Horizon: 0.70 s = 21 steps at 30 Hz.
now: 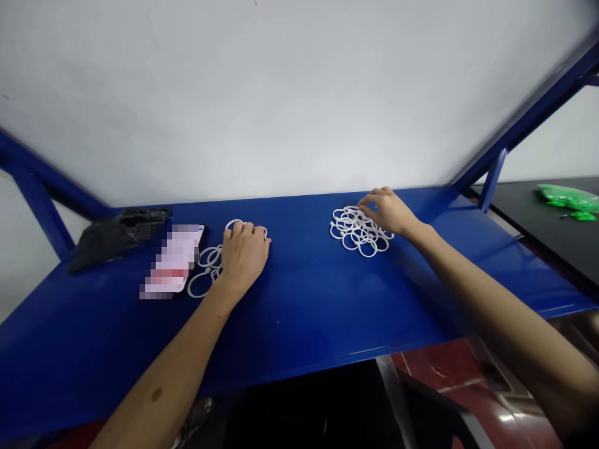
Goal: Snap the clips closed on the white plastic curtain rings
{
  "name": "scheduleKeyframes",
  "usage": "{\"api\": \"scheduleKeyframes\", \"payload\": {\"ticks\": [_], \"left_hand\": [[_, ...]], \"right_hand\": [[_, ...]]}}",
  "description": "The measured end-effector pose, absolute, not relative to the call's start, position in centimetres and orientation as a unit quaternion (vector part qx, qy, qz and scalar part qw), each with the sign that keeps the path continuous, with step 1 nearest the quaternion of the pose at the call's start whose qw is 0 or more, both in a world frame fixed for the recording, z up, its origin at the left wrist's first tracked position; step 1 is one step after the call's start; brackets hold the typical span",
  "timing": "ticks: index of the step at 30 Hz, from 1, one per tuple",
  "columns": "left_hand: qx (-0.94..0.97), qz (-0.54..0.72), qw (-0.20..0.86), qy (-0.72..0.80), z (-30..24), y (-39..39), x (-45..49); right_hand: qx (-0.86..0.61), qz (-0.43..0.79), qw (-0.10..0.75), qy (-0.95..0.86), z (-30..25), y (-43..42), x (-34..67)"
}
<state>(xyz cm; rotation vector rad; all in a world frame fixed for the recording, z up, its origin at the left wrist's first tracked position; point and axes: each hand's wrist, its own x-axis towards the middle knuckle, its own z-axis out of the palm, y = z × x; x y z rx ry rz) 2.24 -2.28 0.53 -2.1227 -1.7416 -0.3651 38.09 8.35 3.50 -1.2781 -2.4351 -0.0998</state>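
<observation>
A loose group of white plastic shower-curtain-type rings (200, 285) lies on the blue shelf at the left, partly covered by my left hand (244, 252). That hand rests palm down with its fingers bent over the rings and apart; the fingertips are hidden. Farther right, a denser pile of the same white rings (359, 234) overlaps on the shelf. My right hand (384, 210) is at the pile's upper right edge, thumb and index finger touching it with a gap between them. I see no ring lifted.
The blue shelf (299, 305) has a front edge near me. At its left lie a phone (173, 262) with a blurred screen and a black plastic bag (119, 234). Blue braces (493, 178) flank the shelf. A green bag (571, 198) lies on a black surface at the right.
</observation>
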Motion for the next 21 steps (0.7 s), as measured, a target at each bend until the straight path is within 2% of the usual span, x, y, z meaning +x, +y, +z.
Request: {"api": "scheduleKeyframes", "payload": {"ticks": [3, 5, 8, 11, 14, 16, 21], "left_hand": [[-0.759, -0.176, 0.165, -0.605, 0.9, -2.3, 2.7], [-0.763, -0.238, 0.104, -0.592, 1.3, -2.5, 3.4], [-0.765, -0.317, -0.069, -0.556, 2.2, -3.0, 4.5], [-0.75, -0.332, -0.265, -0.507, 2.9, -3.7, 5.1], [-0.709, -0.36, -0.394, -0.461, 3.2, -4.1, 5.4], [-0.684, -0.386, -0.434, -0.442, 3.3, -4.3, 5.7], [-0.63, -0.428, -0.479, -0.436, 2.9, -4.8, 7.1]], "right_hand": [[-0.451, -0.051, 0.232, -0.86, 3.7, 7.4, 37.6], [-0.436, -0.036, 0.263, -0.86, 3.7, 6.0, 36.4], [-0.389, 0.049, 0.291, -0.873, 3.2, 2.6, 33.2], [-0.33, 0.157, 0.316, -0.876, 2.5, -1.0, 29.5], [-0.33, 0.226, 0.393, -0.828, 1.9, -3.2, 27.4], [-0.346, 0.254, 0.427, -0.796, 1.7, -3.8, 26.9], [-0.341, 0.31, 0.449, -0.766, 1.1, -4.0, 27.1]]}}
